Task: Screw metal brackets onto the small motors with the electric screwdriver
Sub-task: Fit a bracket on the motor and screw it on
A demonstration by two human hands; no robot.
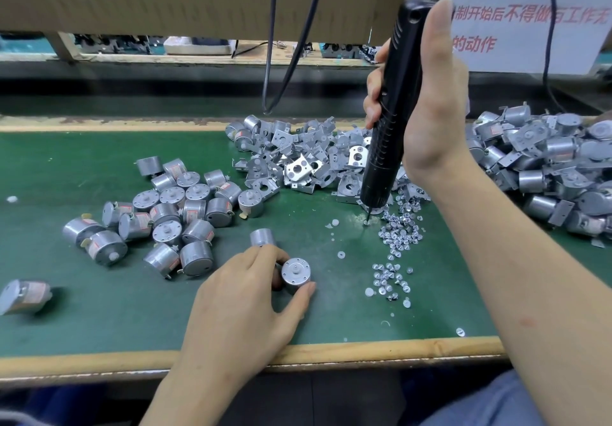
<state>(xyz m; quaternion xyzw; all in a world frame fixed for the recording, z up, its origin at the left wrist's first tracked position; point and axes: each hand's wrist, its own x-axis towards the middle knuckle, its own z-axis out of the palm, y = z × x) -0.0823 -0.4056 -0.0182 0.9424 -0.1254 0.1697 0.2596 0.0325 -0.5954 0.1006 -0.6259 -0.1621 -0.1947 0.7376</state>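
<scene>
Small silver cylindrical motor (295, 275) stands shaft-end up on the green mat (99, 309), pinched between thumb and curled fingers of the left hand (243, 295); a second silver motor (262, 237) sits just beyond that hand; the right hand (430, 111) is wrapped round the black electric screwdriver (390, 121), its bit touching down at the edge of the scattered bright screws (399, 235) just below that hand; likely a screw is being picked up, so hold the driver upright and seat the bit squarely before lifting; grey folded metal brackets (298, 157), heaped left of the driver hand, lie untouched.
</scene>
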